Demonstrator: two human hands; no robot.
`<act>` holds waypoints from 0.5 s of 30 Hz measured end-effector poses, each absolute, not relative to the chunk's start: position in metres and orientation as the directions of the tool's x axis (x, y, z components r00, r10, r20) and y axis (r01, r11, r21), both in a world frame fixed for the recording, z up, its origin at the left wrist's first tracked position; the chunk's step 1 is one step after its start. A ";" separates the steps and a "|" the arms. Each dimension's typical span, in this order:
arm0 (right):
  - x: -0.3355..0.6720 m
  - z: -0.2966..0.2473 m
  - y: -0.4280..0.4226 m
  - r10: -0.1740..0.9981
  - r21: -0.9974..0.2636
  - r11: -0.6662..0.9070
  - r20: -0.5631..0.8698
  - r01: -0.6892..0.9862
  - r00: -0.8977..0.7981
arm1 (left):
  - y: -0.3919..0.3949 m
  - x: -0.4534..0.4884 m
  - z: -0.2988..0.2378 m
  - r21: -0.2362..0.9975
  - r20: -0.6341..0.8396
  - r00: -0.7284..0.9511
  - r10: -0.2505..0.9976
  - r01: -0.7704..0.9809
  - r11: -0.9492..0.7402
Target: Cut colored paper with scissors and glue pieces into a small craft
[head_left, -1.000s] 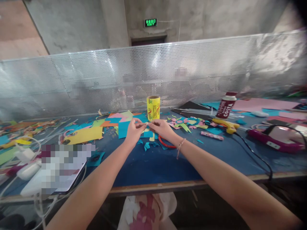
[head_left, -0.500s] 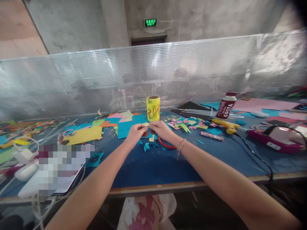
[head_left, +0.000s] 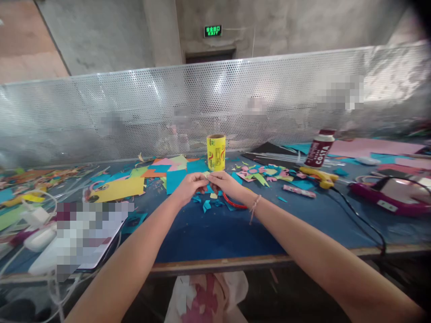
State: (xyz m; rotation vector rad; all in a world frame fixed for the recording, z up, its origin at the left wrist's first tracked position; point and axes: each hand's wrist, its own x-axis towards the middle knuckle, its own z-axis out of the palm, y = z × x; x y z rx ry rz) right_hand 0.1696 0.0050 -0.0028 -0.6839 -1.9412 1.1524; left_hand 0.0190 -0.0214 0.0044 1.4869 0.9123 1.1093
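My left hand (head_left: 191, 185) and my right hand (head_left: 225, 183) meet above the middle of the table, fingers pinched. Between their fingertips shows a small pale yellow-green piece of paper (head_left: 206, 174), mostly hidden by the fingers. Just behind stands a yellow tape roll (head_left: 216, 154), upright. Blue paper scraps (head_left: 206, 206) lie below the hands. A red ring-shaped object (head_left: 233, 204) is partly covered by my right hand and wrist. Blue paper (head_left: 175, 180) lies flat beside my left hand.
On the right are paper flowers (head_left: 262, 172), a yellow glue gun (head_left: 319, 177) with a black cord, a COSTA bottle (head_left: 319, 149) and a purple-edged case (head_left: 387, 197). On the left lie yellow paper (head_left: 117, 190), a blurred-out tablet (head_left: 101, 251) and white cables. A perforated metal screen (head_left: 144, 116) borders the back.
Both hands stay together at nearly the same spot, with slight finger movement. The pale paper shows a little less between the fingertips. The whole view has shifted slightly.
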 end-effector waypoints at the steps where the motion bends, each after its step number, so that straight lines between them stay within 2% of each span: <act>1: 0.170 -0.002 0.005 0.744 -0.914 0.406 0.323 0.012 -0.586 | -0.022 0.019 0.006 0.983 0.178 0.306 0.935 -0.011 -0.183; 4: 0.171 -0.002 0.003 0.736 -0.959 0.252 0.278 -0.131 -0.618 | -0.025 0.016 0.011 0.984 0.171 0.356 0.919 -0.014 -0.178; 6: 0.171 -0.002 0.001 0.738 -0.961 0.227 0.274 -0.157 -0.616 | -0.024 0.014 0.011 0.985 0.162 0.393 0.905 -0.014 -0.170; 11: 0.168 -0.004 0.002 0.745 -0.935 0.343 0.330 -0.092 -0.580 | -0.020 0.011 0.008 0.985 0.149 0.413 0.899 0.023 -0.174; 13: 0.170 -0.004 0.006 0.740 -0.919 0.393 0.330 -0.021 -0.587 | -0.020 0.010 0.008 0.971 0.142 0.387 0.911 0.124 -0.204; 15: 0.174 -0.004 0.010 0.733 -0.885 0.455 0.310 0.099 -0.605 | -0.020 0.009 0.008 0.922 0.121 0.379 0.918 0.300 -0.245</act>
